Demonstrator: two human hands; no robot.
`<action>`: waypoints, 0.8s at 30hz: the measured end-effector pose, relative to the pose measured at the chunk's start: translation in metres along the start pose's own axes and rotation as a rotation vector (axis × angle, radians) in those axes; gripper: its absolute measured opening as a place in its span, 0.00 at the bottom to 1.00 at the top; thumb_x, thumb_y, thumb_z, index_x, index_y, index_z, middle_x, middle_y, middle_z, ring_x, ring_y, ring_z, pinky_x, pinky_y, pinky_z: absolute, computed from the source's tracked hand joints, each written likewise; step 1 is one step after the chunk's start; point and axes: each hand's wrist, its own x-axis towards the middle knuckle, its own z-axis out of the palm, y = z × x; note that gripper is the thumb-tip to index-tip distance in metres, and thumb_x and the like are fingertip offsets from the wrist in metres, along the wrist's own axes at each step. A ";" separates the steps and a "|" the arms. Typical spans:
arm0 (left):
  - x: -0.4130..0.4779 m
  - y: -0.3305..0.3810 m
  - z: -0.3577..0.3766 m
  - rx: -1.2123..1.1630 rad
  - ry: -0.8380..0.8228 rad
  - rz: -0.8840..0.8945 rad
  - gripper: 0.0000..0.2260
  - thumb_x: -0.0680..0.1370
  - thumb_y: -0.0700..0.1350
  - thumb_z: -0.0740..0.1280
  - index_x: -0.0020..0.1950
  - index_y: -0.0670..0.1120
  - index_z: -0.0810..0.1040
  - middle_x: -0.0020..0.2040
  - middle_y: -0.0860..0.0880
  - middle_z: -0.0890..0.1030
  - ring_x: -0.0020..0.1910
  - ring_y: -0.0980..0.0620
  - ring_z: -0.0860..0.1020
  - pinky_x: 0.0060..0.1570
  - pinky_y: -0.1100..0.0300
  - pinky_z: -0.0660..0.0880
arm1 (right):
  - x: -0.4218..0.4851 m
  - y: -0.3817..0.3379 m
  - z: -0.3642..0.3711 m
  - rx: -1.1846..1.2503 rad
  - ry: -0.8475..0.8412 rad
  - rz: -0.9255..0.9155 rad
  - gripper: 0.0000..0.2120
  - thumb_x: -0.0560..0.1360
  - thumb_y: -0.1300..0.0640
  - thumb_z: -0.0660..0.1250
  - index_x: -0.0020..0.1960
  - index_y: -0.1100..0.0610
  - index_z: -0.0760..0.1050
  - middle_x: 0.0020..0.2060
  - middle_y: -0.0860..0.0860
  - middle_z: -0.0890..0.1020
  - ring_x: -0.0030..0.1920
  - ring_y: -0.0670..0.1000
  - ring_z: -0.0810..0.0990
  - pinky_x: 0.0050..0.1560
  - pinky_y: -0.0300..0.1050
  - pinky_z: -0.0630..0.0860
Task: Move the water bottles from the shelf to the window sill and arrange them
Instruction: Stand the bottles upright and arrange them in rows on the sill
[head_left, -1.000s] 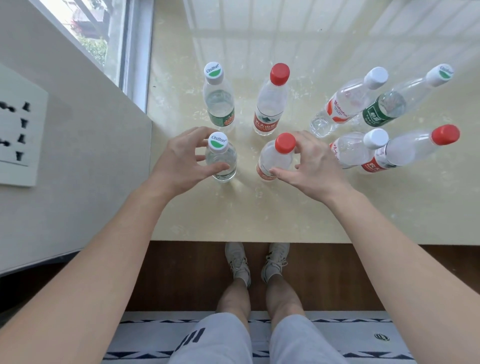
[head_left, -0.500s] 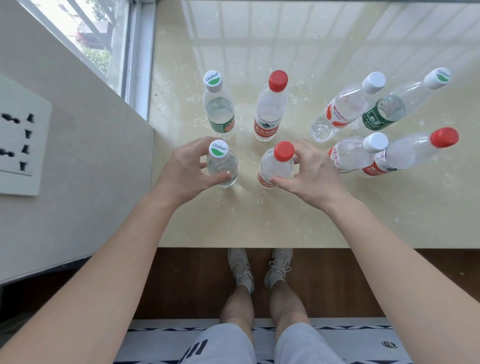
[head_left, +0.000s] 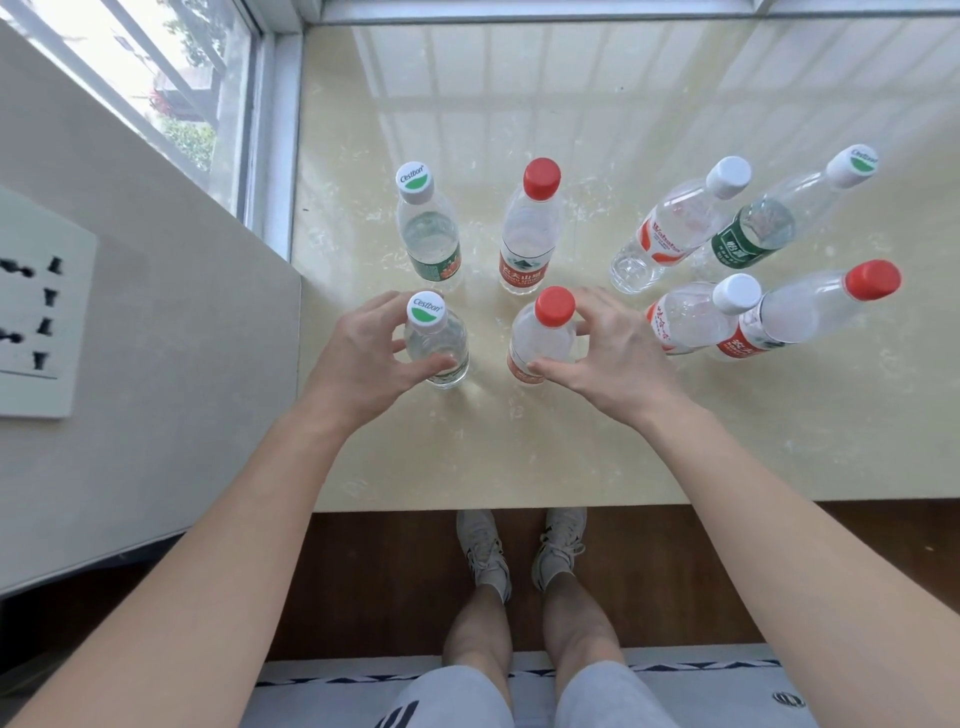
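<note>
Gripping as before, left hand (head_left: 363, 353), right hand (head_left: 608, 358), front bottles unmoved

Window: upper left of the frame, white-framed window (head_left: 171, 98) — daylight and greenery outside.
Wall: pale grey wall (head_left: 156, 322) down the left, bearing a white socket plate (head_left: 44, 317).
Sill: glossy cream stone window sill (head_left: 597, 441) — window bars reflected in it near the top.
Floor: dark wood floor (head_left: 374, 582) below; patterned rug (head_left: 701, 691) along the bottom edge.

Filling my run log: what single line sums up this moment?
left hand: holds green-cap bottle | right hand: holds red-cap bottle | both upright on sill
</note>
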 end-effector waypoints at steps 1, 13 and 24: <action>0.000 0.000 0.000 0.005 -0.001 0.002 0.26 0.68 0.45 0.80 0.65 0.49 0.79 0.57 0.54 0.79 0.57 0.56 0.78 0.58 0.60 0.79 | 0.000 -0.001 0.001 0.002 -0.003 -0.003 0.29 0.64 0.48 0.78 0.63 0.50 0.75 0.52 0.46 0.78 0.51 0.50 0.79 0.52 0.56 0.78; -0.002 0.000 -0.001 0.028 0.001 -0.029 0.32 0.68 0.47 0.80 0.70 0.54 0.73 0.62 0.57 0.77 0.62 0.59 0.76 0.61 0.57 0.77 | -0.002 0.000 0.002 0.022 -0.025 0.043 0.36 0.61 0.36 0.73 0.67 0.44 0.70 0.57 0.44 0.76 0.54 0.48 0.78 0.45 0.56 0.81; -0.017 -0.006 -0.046 0.438 0.130 -0.123 0.24 0.75 0.47 0.72 0.70 0.48 0.73 0.64 0.48 0.78 0.62 0.45 0.77 0.60 0.53 0.72 | 0.000 -0.002 -0.045 -0.088 -0.126 0.086 0.34 0.75 0.60 0.67 0.78 0.48 0.60 0.70 0.49 0.70 0.68 0.53 0.72 0.63 0.59 0.75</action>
